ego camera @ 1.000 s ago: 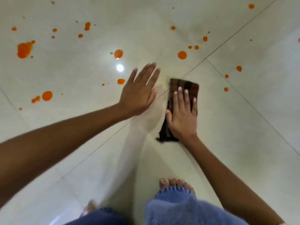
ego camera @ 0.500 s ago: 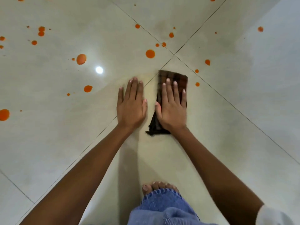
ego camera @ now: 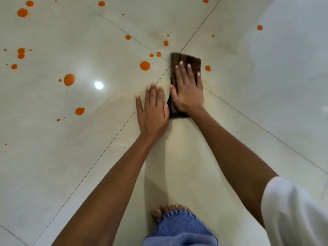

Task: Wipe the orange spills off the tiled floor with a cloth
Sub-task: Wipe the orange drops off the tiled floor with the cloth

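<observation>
A dark brown folded cloth (ego camera: 184,59) lies on the cream tiled floor (ego camera: 248,96) where four tiles meet. My right hand (ego camera: 188,89) presses flat on the cloth with straight fingers and covers most of it. My left hand (ego camera: 152,109) rests flat on the bare floor just left of the cloth. Orange spills dot the floor: a round drop (ego camera: 145,65) left of the cloth, a small one (ego camera: 207,68) right of it, and several more (ego camera: 69,79) further left and beyond.
My bare foot (ego camera: 166,210) and blue jeans leg (ego camera: 179,229) are at the bottom centre. A white sleeve (ego camera: 291,213) shows at the lower right. A ceiling light reflects (ego camera: 98,85) on the glossy tile. Faint wiped streaks surround the hands.
My left hand came down from the air and now lies flat on the floor beside the cloth. My right hand has slid the cloth forward towards the tile joint.
</observation>
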